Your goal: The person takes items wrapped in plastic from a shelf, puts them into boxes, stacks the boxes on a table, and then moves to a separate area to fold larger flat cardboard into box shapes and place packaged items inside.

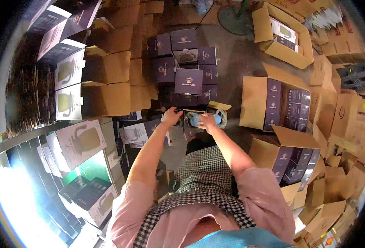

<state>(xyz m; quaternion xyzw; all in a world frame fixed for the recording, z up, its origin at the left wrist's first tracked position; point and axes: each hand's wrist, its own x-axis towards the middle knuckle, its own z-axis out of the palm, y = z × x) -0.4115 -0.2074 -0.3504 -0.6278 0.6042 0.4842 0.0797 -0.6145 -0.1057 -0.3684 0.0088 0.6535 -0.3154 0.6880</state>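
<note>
My right hand is closed over a light blue flask wrapped in clear plastic. The flask lies low in front of my apron, and my fingers hide part of it. An opened carton with a raised tan flap stands just beyond it. To the left, my left hand is at the near left edge of this dark carton, its fingers bent against the edge. What those fingers grip is too small to make out.
Dark printed flask boxes are stacked straight ahead. Large brown cartons holding similar boxes stand on the right, with more cartons behind. Open-flapped boxes line the left, above a shelf with white boxes. A round dark base stands far ahead.
</note>
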